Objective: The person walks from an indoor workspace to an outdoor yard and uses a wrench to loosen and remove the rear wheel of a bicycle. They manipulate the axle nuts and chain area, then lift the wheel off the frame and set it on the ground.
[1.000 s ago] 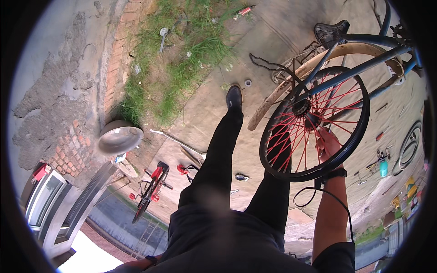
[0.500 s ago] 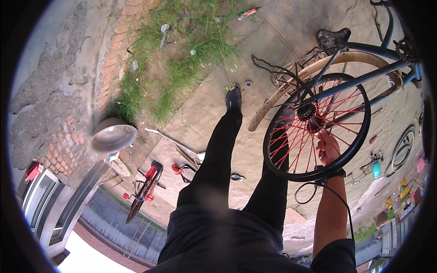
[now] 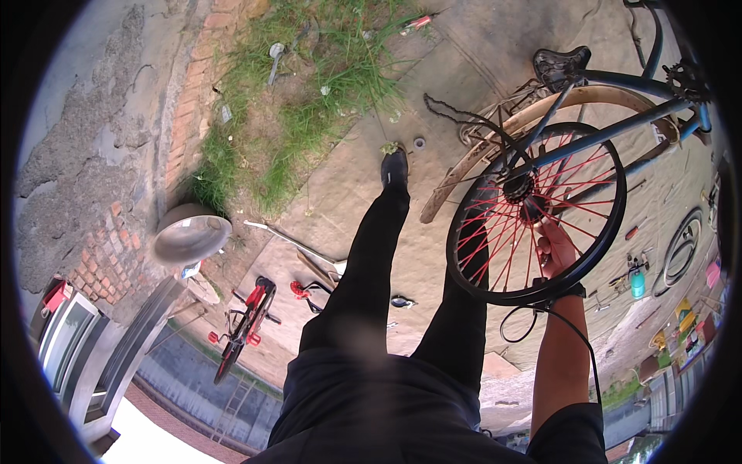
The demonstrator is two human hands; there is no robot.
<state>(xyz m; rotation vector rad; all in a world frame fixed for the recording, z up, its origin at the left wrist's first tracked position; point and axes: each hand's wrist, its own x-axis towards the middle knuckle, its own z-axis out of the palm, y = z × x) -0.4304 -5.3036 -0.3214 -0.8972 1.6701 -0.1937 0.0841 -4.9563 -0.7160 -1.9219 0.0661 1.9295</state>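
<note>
My right hand (image 3: pixel 558 251) is at the red-spoked bicycle wheel (image 3: pixel 612 249), seen between the spokes. Its fingers are curled, with the fingertips by the hub (image 3: pixel 533 209). A small dark, shiny bit shows near the fingers, too small to name. The wheel, with its black tyre, sits at the end of a blue bicycle frame (image 3: pixel 595 143). Beside the hub is a dark sprocket cluster (image 3: pixel 518 187). A loose chain (image 3: pixel 456 112) hangs beyond the wheel. Below the tyre, a black cable (image 3: pixel 576 334) loops past my right forearm. My left hand is out of view.
A rusty mudguard (image 3: pixel 464 174) and a black saddle (image 3: pixel 560 66) lie beyond the wheel. At right are a loose tyre (image 3: pixel 680 251) and a teal bottle (image 3: pixel 637 284). A small red bicycle (image 3: pixel 246 329) and a metal basin (image 3: pixel 192 236) are at left, near grass (image 3: pixel 270 147).
The view has shifted slightly. My right hand stays at the hub, its fingers only slightly moved, and the wheel keeps nearly the same place.
</note>
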